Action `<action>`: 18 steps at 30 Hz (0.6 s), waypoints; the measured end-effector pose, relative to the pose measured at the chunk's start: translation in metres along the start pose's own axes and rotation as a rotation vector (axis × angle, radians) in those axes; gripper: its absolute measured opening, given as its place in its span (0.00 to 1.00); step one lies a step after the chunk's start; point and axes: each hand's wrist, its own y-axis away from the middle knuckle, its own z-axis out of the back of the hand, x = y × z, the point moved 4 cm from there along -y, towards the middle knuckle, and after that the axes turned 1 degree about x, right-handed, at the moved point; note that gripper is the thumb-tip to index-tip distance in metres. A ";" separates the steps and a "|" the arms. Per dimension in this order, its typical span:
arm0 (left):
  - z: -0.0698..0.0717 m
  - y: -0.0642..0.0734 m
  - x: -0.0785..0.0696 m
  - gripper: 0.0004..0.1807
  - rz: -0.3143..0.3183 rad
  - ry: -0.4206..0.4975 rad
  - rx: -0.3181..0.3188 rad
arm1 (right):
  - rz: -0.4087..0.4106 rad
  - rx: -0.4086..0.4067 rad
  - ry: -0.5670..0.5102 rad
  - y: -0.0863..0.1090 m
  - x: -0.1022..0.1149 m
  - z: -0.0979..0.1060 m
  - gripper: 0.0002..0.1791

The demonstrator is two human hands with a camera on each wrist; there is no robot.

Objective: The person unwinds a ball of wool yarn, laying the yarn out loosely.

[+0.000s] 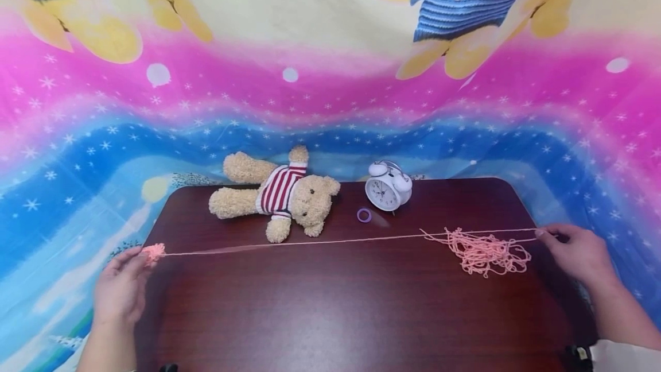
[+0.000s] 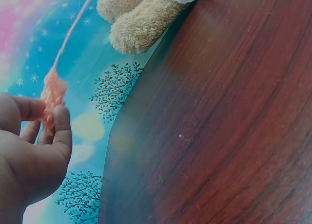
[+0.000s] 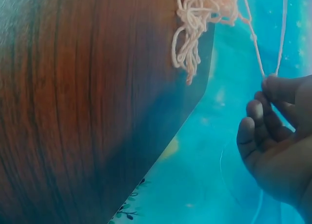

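At the table's left edge my left hand point(image 1: 121, 286) pinches a small coral-pink crocheted piece point(image 1: 153, 254) between thumb and fingers. From it a pink yarn strand point(image 1: 320, 242) runs taut across the table to my right hand point(image 1: 580, 254), beyond the right edge. There the thumb and index finger pinch the yarn, and the right wrist view shows two strands meeting at those fingertips. Just left of the right hand lies a loose, tangled heap of pink yarn point(image 1: 485, 254). The left wrist view shows the crocheted piece point(image 2: 54, 97) upright between the fingers, yarn leaving its top.
A teddy bear point(image 1: 281, 188) in a red-and-white striped top lies on its side at the back of the dark wooden table point(image 1: 330, 309). Right of it are a purple ring point(image 1: 364, 215) and a white twin-bell alarm clock point(image 1: 387, 188). A patterned cloth point(image 1: 330, 96) hangs behind.
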 end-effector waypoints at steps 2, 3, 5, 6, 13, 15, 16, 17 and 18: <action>0.000 0.000 0.000 0.06 -0.002 0.032 -0.022 | -0.010 0.042 0.010 0.000 -0.004 -0.001 0.28; 0.000 0.000 0.000 0.06 0.000 0.044 -0.027 | -0.009 0.062 0.016 0.001 -0.005 -0.003 0.28; -0.003 0.000 0.002 0.06 0.000 0.052 -0.016 | -0.004 0.096 0.024 0.002 -0.006 -0.006 0.27; -0.005 0.000 0.003 0.05 -0.001 0.049 -0.003 | -0.002 0.121 0.018 0.002 -0.007 -0.009 0.27; -0.026 0.004 0.012 0.05 -0.036 -0.028 0.118 | 0.068 0.209 0.002 0.001 -0.003 -0.025 0.21; -0.031 0.006 0.013 0.05 -0.042 -0.051 0.149 | 0.091 0.221 0.007 0.000 -0.001 -0.028 0.19; -0.033 0.007 0.014 0.05 -0.042 -0.063 0.163 | 0.103 0.223 0.011 0.000 -0.001 -0.029 0.18; -0.035 0.008 0.014 0.05 -0.046 -0.064 0.178 | 0.113 0.226 0.014 0.000 0.000 -0.030 0.17; -0.038 0.008 0.015 0.05 -0.051 -0.064 0.197 | 0.124 0.229 0.018 -0.001 0.000 -0.030 0.16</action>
